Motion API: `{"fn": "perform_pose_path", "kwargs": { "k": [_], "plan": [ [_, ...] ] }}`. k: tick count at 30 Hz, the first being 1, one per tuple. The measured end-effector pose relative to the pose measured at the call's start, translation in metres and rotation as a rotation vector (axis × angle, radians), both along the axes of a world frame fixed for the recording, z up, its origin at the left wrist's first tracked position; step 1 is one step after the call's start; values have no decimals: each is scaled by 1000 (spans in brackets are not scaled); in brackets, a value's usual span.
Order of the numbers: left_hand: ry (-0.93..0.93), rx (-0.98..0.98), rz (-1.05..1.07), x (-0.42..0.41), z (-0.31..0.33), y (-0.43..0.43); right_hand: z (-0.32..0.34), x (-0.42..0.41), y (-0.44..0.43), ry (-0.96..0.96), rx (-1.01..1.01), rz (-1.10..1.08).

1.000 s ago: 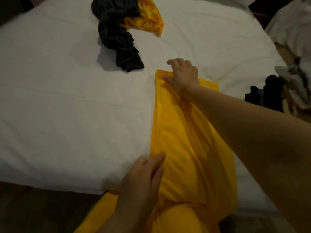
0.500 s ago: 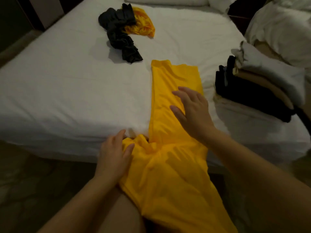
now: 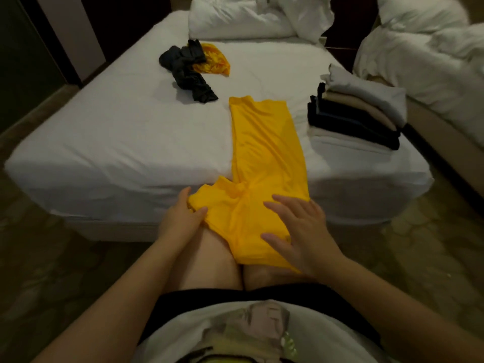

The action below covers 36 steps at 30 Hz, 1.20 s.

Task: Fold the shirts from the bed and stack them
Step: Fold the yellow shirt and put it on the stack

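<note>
Yellow shirt [image 3: 264, 153], a long strip, is running straight away from me: far end on the bed [image 3: 117, 140], near end draping my knees [image 3: 220, 263]. My left hand [image 3: 180, 218] is pinching its sleeve [image 3: 209, 195]; my right hand [image 3: 301, 231] is pressing flat, fingers spread, nearer me.

White pillows [image 3: 235, 22], rumpled duvet [image 3: 424, 53] at right, patterned floor [image 3: 419, 244]

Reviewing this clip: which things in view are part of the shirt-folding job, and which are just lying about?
Part of the job: yellow shirt, with the left hand pinching its near edge and the right hand flat on it; folded stack; unfolded black and yellow heap; bed.
Lying about: crumpled white bedding at the bed's head; second bed alongside.
</note>
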<state>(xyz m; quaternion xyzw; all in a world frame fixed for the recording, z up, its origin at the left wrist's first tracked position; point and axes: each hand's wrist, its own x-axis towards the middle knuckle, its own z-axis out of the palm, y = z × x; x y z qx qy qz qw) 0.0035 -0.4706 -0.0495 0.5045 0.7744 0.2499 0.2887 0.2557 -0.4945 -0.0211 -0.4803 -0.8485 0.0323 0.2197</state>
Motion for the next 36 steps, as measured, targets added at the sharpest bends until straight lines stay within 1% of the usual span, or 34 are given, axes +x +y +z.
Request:
{"fn": "perform_pose_path", "kwargs": {
  "k": [3, 5, 8, 10, 11, 13, 15, 16, 18, 20, 21, 23, 25, 27, 28, 30, 31, 32, 33, 34, 35, 36],
  "plan": [
    [-256, 82, 119, 1, 4, 0, -9, 10, -29, 0, -52, -11],
    [-420, 74, 176, 5, 6, -2, -14, 13, -41, -29, -100, 4],
    [-583, 34, 200, 15, 9, -2, -15, 13, -44, -48, -227, -41],
    [-648, 79, 180, 21, 10, -2, -15, 13, -42, -26, -254, -49],
    [-612, 125, 143, 23, 9, -1, -16, 12, -42, -2, -234, -39],
    [-428, 159, 40, 31, 6, -1, -19, 13, -39, 54, -225, -36],
    [-281, 106, -42, 39, 2, 2, -18, 11, -38, 101, -225, -44],
    [-238, 69, -50, 43, 3, 3, -17, 11, -38, 108, -184, -42],
    [-160, 42, -23, 47, 4, 5, -13, 7, -37, 66, -53, -46],
    [-92, 94, 43, 46, 10, 4, -5, 4, -40, 12, 1, -85],
    [-73, 152, 77, 44, 15, 2, 0, 3, -43, -26, 32, -107],
    [-54, 270, 112, 37, 33, -5, 4, 1, -50, -148, 56, -109],
    [-11, 332, 84, 31, 49, -7, 0, 1, -55, -198, 10, -59],
    [74, 326, -48, 32, 57, -6, 2, 0, -56, -188, -113, -6],
    [131, 341, -137, 37, 61, -6, 4, -1, -56, -178, -134, 15],
    [248, 442, -366, 54, 62, -8, 10, -5, -54, -146, -179, 42],
    [353, 482, -504, 64, 60, -11, 11, -5, -54, -156, -224, 53],
    [507, 506, -657, 75, 58, -14, 9, -4, -53, -149, -239, 72],
    [635, 482, -817, 83, 53, -17, 8, -4, -53, -129, -252, 91],
    [668, 375, -970, 90, 45, -18, 8, -3, -53, -111, -270, 104],
    [619, 259, -1078, 95, 39, -20, 8, -2, -53, -91, -280, 120],
    [543, 191, -1141, 98, 33, -21, 9, 0, -54, -77, -291, 129]
  ]
}}
